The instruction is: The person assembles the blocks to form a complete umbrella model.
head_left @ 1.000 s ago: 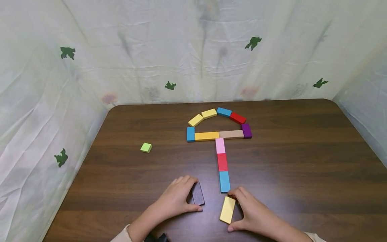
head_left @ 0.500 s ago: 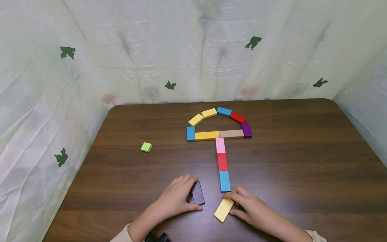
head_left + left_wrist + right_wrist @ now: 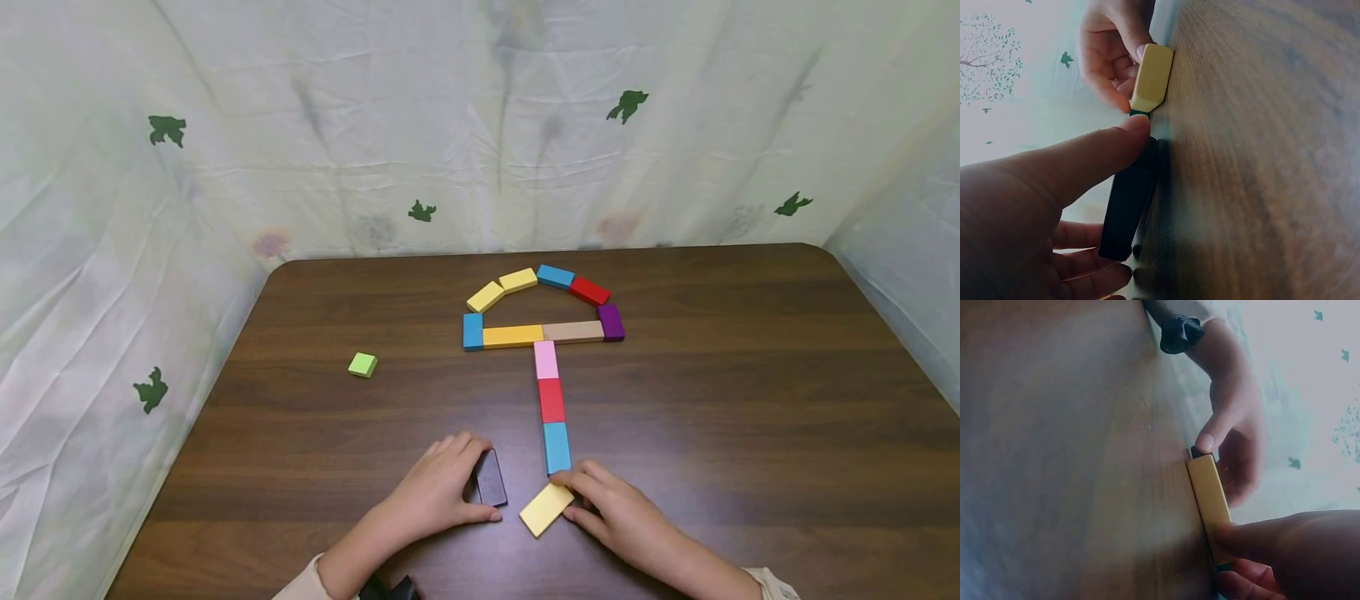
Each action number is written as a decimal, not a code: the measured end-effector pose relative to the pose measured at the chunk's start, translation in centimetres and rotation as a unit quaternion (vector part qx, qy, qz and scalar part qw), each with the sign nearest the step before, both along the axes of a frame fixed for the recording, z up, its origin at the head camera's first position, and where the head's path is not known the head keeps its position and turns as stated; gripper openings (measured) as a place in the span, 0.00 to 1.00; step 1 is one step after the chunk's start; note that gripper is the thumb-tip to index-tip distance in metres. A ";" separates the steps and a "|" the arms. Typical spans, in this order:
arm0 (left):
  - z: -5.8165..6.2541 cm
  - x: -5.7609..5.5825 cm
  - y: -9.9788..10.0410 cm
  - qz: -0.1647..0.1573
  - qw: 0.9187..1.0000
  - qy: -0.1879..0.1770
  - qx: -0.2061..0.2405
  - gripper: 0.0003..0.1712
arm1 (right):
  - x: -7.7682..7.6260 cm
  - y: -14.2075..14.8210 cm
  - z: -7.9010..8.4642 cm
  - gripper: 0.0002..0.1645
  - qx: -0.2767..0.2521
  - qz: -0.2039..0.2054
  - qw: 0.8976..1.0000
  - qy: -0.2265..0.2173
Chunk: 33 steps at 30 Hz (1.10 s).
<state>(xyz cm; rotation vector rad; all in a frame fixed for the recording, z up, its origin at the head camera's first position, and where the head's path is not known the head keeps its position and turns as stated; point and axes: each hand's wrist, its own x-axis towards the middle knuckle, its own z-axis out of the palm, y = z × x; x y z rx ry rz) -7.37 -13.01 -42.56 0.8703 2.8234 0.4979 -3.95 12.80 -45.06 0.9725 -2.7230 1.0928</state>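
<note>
In the head view, my left hand point(image 3: 438, 485) grips a dark block point(image 3: 491, 478) between thumb and fingers, near the front of the table. To its right, the thumb and fingers of my right hand point(image 3: 622, 515) pinch the upper right end of a pale yellow block point(image 3: 545, 509), which lies slanted. Just above it, a blue block point(image 3: 557, 448) ends a straight column with a red block point(image 3: 551, 401) and a pink block point(image 3: 546, 360). The left wrist view has the dark block point(image 3: 1127, 203) close to the yellow block point(image 3: 1152, 76).
At the column's top, an orange-yellow block point(image 3: 512, 337) and a tan block point(image 3: 573, 332) form a bar between a blue block point(image 3: 472, 332) and a purple block point(image 3: 611, 322). Several blocks arch above. A lime green block point(image 3: 363, 365) lies left on the brown table point(image 3: 750, 400).
The yellow block has turned clockwise, its lower end swinging left. My right thumb has shifted up to its right end, closer to the fingers. The left hand and dark block have stayed put.
</note>
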 end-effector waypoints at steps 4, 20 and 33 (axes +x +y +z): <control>0.0 0.0 0.0 0.000 1.000 -0.004 0.001 0.42 | 0.0 -0.1 -0.2 0.21 -0.002 -0.011 1.000 0.016; 0.0 0.1 0.0 0.001 1.000 0.001 0.002 0.43 | -0.3 -0.5 -0.6 0.21 -0.015 -0.028 0.998 0.047; -0.1 0.1 0.2 0.008 1.000 0.005 0.007 0.43 | -0.7 -0.5 -0.1 0.27 -0.017 -0.037 0.993 0.109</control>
